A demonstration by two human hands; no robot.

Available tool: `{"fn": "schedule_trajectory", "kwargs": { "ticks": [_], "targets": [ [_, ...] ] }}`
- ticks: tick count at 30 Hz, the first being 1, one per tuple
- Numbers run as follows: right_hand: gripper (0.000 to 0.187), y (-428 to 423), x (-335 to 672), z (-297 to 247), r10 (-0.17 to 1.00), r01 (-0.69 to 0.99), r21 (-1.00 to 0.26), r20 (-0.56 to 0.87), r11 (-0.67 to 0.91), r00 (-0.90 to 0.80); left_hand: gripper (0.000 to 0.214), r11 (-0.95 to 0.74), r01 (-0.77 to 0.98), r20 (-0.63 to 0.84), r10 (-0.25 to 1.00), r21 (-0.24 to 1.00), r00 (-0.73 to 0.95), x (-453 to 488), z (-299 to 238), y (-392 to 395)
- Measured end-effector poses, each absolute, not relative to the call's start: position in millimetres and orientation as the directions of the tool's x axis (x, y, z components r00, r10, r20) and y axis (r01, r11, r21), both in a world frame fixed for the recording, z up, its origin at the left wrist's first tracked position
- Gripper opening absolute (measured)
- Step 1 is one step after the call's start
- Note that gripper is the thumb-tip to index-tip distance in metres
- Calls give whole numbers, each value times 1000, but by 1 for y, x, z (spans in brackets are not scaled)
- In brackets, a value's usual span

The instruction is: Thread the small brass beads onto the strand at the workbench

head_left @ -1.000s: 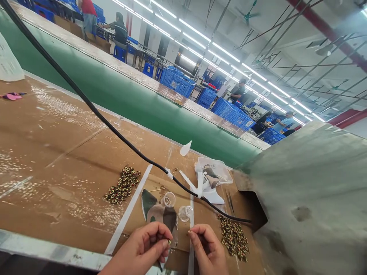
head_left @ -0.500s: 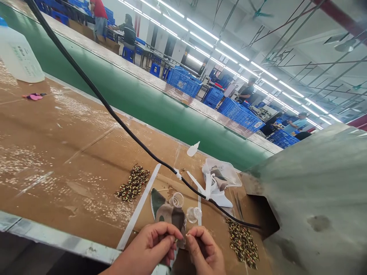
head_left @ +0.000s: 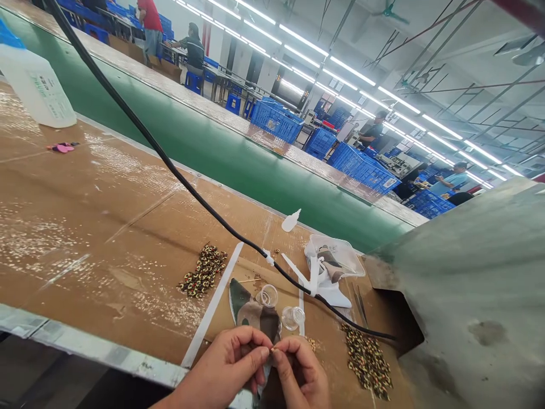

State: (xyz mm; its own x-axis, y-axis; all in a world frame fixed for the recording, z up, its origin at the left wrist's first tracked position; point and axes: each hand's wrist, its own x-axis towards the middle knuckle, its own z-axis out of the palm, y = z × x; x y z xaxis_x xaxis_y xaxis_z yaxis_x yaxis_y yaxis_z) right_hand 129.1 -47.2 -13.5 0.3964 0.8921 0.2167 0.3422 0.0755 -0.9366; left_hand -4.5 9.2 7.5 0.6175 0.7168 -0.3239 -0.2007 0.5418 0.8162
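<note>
My left hand (head_left: 232, 363) and my right hand (head_left: 300, 369) meet at the fingertips over the table's front edge. Both are pinched closed on a tiny piece, too small to name, between thumbs and index fingers. Just beyond them lies a camouflage cloth (head_left: 255, 312), partly hidden by my hands. One clear round cup (head_left: 268, 296) rests on the cloth, and another clear cup (head_left: 292, 318) stands to its right. A few small gold-coloured bits (head_left: 313, 344) lie behind my right hand. Dark-and-yellow small parts form a pile (head_left: 368, 360) at right and another pile (head_left: 203, 271) at left.
A black cable (head_left: 170, 165) runs diagonally across the workspace. Behind are a small white dropper bottle (head_left: 291, 220) and a clear plastic tray (head_left: 353, 262) holding cloth. Tweezers (head_left: 359, 301) lie near a metal housing (head_left: 477, 295). A large jug (head_left: 40, 91) stands far left.
My two hands have come together, so the fingertips that were apart now meet at the tiny piece. The whole view has shifted slightly.
</note>
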Motion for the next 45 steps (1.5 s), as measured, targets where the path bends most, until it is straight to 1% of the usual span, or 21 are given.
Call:
{"fn": "schedule_trajectory", "kwargs": {
  "ticks": [5, 11, 15, 21, 24, 28, 30, 34, 37, 42, 45],
  "targets": [
    [19, -47, 128, -11, 869, 538, -826, 380, 166, 316, 34, 517, -168, -329, 729, 839, 600, -4, 8, 10],
    [15, -53, 129, -10, 854, 691, -698, 463, 188, 236, 26, 448, -152, -288, 763, 881, 579, -4, 8, 9],
    [14, -55, 131, -10, 857, 760, -623, 480, 184, 185, 24, 422, -145, -278, 782, 895, 558, -3, 6, 7],
    [13, -56, 135, -9, 878, 803, -568, 460, 179, 129, 26, 450, -136, -310, 775, 883, 551, 0, 8, 7],
    [15, -53, 138, -5, 869, 842, -486, 494, 234, 43, 28, 477, -125, -340, 763, 870, 550, -1, 10, 8],
    [18, -48, 141, 5, 839, 882, -342, 535, 324, -101, 30, 507, -139, -365, 760, 850, 538, -3, 13, 9],
    [19, -44, 142, 10, 838, 899, -287, 527, 332, -141, 32, 528, -160, -375, 755, 834, 538, -3, 13, 10],
    [22, -40, 140, 18, 845, 919, -221, 503, 326, -179, 35, 553, -191, -387, 752, 811, 533, -3, 12, 10],
    [23, -38, 138, 22, 843, 921, -203, 503, 332, -193, 34, 562, -198, -400, 756, 803, 518, -2, 11, 10],
    [23, -39, 137, 19, 854, 902, -290, 500, 320, -142, 34, 597, -266, -416, 754, 757, 509, -2, 7, 10],
    [22, -38, 136, 18, 850, 903, -296, 511, 310, -125, 36, 624, -289, -436, 743, 726, 508, -1, 5, 10]
  ]
}}
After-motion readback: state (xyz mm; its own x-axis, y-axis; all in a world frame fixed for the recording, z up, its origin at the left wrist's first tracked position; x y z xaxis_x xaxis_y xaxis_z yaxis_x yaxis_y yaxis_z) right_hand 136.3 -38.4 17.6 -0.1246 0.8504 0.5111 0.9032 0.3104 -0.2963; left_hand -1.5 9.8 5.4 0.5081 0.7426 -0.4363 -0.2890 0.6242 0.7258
